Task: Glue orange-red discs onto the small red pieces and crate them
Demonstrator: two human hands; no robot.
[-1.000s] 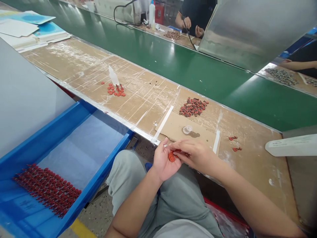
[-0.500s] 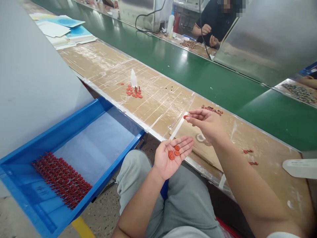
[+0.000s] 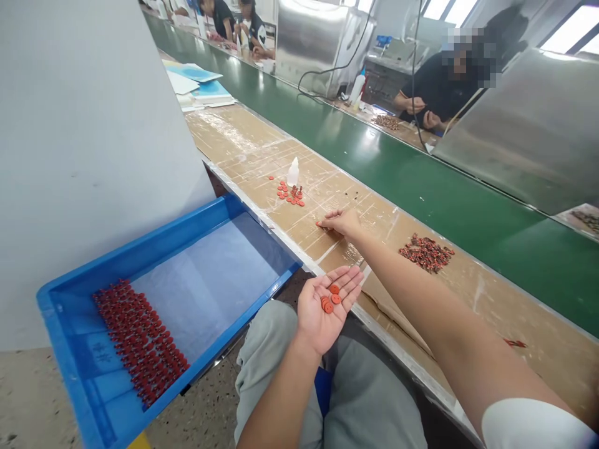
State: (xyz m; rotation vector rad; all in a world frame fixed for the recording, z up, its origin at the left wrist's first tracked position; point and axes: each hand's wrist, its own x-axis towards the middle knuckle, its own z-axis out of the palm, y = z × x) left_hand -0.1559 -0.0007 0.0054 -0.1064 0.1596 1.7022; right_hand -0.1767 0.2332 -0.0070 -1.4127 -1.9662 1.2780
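My left hand (image 3: 322,312) is held palm up over my lap, fingers stretched out. On its palm lie several small red discs (image 3: 336,299) with tiny dark marks, like buttons. My right hand (image 3: 344,222) reaches over the cardboard-covered bench and pinches one red disc (image 3: 318,223) at its fingertips, low over the surface. Beyond it, loose red discs (image 3: 283,190) lie around the foot of a small white dropper bottle (image 3: 293,173). Small dark stems (image 3: 298,190) stand up among those discs. A pile of small red-and-dark pieces (image 3: 427,252) lies to the right of my right forearm.
A blue tray (image 3: 253,305) at the left holds dense rows of dark red pieces (image 3: 140,343). Past the bench (image 3: 234,140) runs a green conveyor belt (image 3: 374,165). Papers (image 3: 201,93) lie at the far left; a co-worker (image 3: 435,81) sits across, beside a metal panel (image 3: 528,137).
My right hand has moved left and farther along the bench with its red disc, uncovering the pile of pieces. My left hand stays under its discs; the view has shifted.
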